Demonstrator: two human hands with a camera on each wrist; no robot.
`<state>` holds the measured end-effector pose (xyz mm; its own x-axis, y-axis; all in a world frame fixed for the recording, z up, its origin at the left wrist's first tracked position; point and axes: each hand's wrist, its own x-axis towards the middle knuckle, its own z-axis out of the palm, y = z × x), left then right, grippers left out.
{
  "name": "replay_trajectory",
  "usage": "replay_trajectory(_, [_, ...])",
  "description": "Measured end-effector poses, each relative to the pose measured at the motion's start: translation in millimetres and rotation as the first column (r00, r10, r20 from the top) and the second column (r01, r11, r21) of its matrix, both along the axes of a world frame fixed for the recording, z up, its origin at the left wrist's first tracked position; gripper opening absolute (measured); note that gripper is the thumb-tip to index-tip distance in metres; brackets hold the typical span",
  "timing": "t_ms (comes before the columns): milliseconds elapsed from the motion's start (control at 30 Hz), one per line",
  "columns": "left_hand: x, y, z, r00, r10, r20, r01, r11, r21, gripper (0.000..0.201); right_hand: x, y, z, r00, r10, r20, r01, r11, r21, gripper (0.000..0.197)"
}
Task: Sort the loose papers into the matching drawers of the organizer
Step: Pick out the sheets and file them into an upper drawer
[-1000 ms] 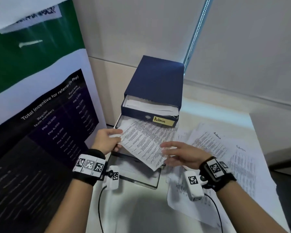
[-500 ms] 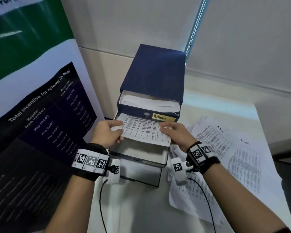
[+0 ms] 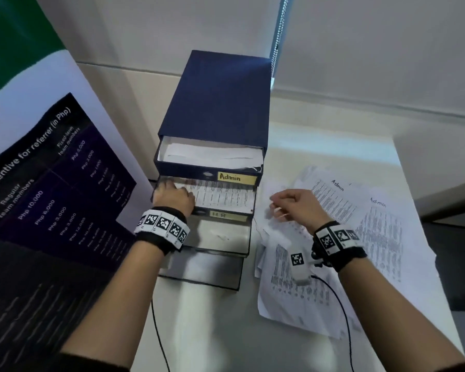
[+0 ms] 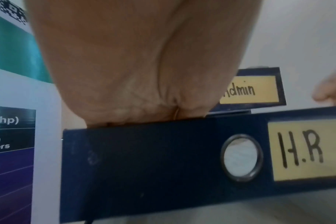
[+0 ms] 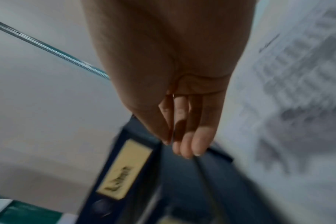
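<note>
The left hand [image 3: 172, 198] lies in the H.R drawer [image 3: 227, 215], its palm down on the sheet [image 3: 220, 197] there; its fingers are hidden past the drawer front in the wrist view, so I cannot tell whether they press flat or curl on the paper. The right hand [image 3: 297, 206] hangs free just right of the organizer [image 3: 218, 103], above the loose papers [image 3: 360, 224], fingers loosely bent and together, holding nothing that I can make out. To my eye the step in hand is seating this sheet in the second drawer, under the Admin drawer [image 3: 236, 178], which stands slightly out with papers in it. The sheet looks nearly settled. The next move likely calls for the left hand to come out and the right to pick a fresh page from the pile, read its heading, and find its drawer; two sheets on top there are marked Admin. Two lower drawers [image 3: 215, 251] are pulled out further, stepped like stairs, the upper one seemingly bare inside. A big poster [image 3: 51, 197] leans at the left, close against the organizer, crowding the left arm. A cable [image 3: 341, 304] from the right wrist trails over the pile on the bench [image 3: 212, 331] and could snag a page when lifted.
</note>
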<state>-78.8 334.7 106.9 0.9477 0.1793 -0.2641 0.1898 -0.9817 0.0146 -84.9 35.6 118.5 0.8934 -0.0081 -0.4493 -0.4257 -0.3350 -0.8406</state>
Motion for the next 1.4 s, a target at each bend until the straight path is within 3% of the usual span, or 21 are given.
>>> replay_trajectory(67, [-2, -11, 19, 0.999, 0.003, -0.045, 0.000, 0.999, 0.054, 0.046, -1, -47, -34, 0.998, 0.007, -0.058, -0.030, 0.914, -0.405, 0.028])
replay_trajectory(133, [-5, -29, 44, 0.998, -0.046, -0.033, 0.045, 0.999, -0.022, 0.040, -8, -92, -74, 0.949, -0.105, -0.298, -0.114, 0.766, -0.633, 0.066])
replay_trajectory(200, [-13, -58, 74, 0.989, -0.150, -0.004, 0.140, 0.935, -0.325, 0.032, -21, -124, -102, 0.869, -0.304, -0.390, -0.063, 0.714, -0.697, 0.107])
replay_trajectory(267, [-18, -94, 94, 0.960, -0.278, 0.020, 0.231, 0.755, -0.614, 0.026, -26, -140, -112, 0.849, -0.396, -0.349, 0.071, 0.740, -0.669, 0.128])
replay_trajectory(300, [-18, -113, 96, 0.943, -0.330, 0.044, 0.271, 0.686, -0.675, 0.021, -27, -143, -111, 0.847, -0.425, -0.320, 0.156, 0.774, -0.613, 0.134])
replay_trajectory(367, [-15, -149, 80, 0.912, -0.406, 0.063, 0.335, 0.647, -0.685, 0.016, -26, -150, -111, 0.835, -0.483, -0.263, 0.320, 0.816, -0.481, 0.123])
replay_trajectory(433, [-8, -182, 46, 0.905, -0.424, 0.030, 0.330, 0.657, -0.678, 0.029, -27, -152, -109, 0.844, -0.486, -0.228, 0.364, 0.831, -0.421, 0.097])
replay_trajectory(533, [8, -219, -17, 0.939, -0.340, -0.048, 0.250, 0.772, -0.585, 0.049, -29, -155, -111, 0.874, -0.430, -0.225, 0.333, 0.868, -0.368, 0.083])
replay_trajectory(633, [21, -235, -75, 0.973, -0.145, -0.178, 0.051, 0.894, -0.445, 0.055, -27, -156, -113, 0.882, -0.411, -0.230, 0.324, 0.884, -0.337, 0.071])
replay_trajectory(700, [19, -238, -101, 0.968, -0.063, -0.243, -0.027, 0.936, -0.350, 0.055, -24, -158, -115, 0.896, -0.372, -0.244, 0.284, 0.900, -0.331, 0.055])
replay_trajectory(767, [14, -241, -120, 0.973, -0.008, -0.231, -0.069, 0.944, -0.322, 0.070, -22, -161, -121, 0.910, -0.346, -0.229, 0.269, 0.913, -0.308, 0.045])
replay_trajectory(833, [10, -245, -126, 0.983, 0.089, -0.161, -0.148, 0.903, -0.404, 0.075, -22, -170, -129, 0.933, -0.300, -0.201, 0.241, 0.931, -0.272, 0.041])
replay_trajectory(933, [13, -246, -125, 0.977, 0.178, -0.113, -0.211, 0.859, -0.466, 0.052, -35, -189, -124, 0.964, -0.074, -0.254, 0.027, 0.983, -0.184, 0.039])
replay_trajectory(1033, [13, -247, -124, 0.975, 0.185, -0.120, -0.221, 0.828, -0.516, 0.040, -51, -216, -129, 0.924, 0.087, -0.372, -0.137, 0.984, -0.110, 0.030])
replay_trajectory(1100, [6, -249, -126, 0.973, 0.195, -0.121, -0.228, 0.777, -0.586, 0.020, -60, -229, -131, 0.906, 0.124, -0.405, -0.147, 0.989, -0.025, 0.023])
replay_trajectory(1167, [-2, -251, -127, 0.962, 0.230, -0.148, -0.270, 0.716, -0.644, 0.016, -66, -242, -129, 0.905, 0.110, -0.411, -0.094, 0.994, 0.060, 0.030])
replay_trajectory(1233, [-5, -250, -132, 0.954, 0.262, -0.143, -0.286, 0.671, -0.684, 0.022, -71, -258, -124, 0.914, 0.051, -0.402, -0.040, 0.999, 0.036, 0.034])
replay_trajectory(1400, [-4, -234, -128, 0.944, 0.324, -0.057, -0.245, 0.575, -0.781, 0.029, -88, -306, -123, 0.897, -0.268, -0.352, 0.134, 0.923, -0.362, 0.015])
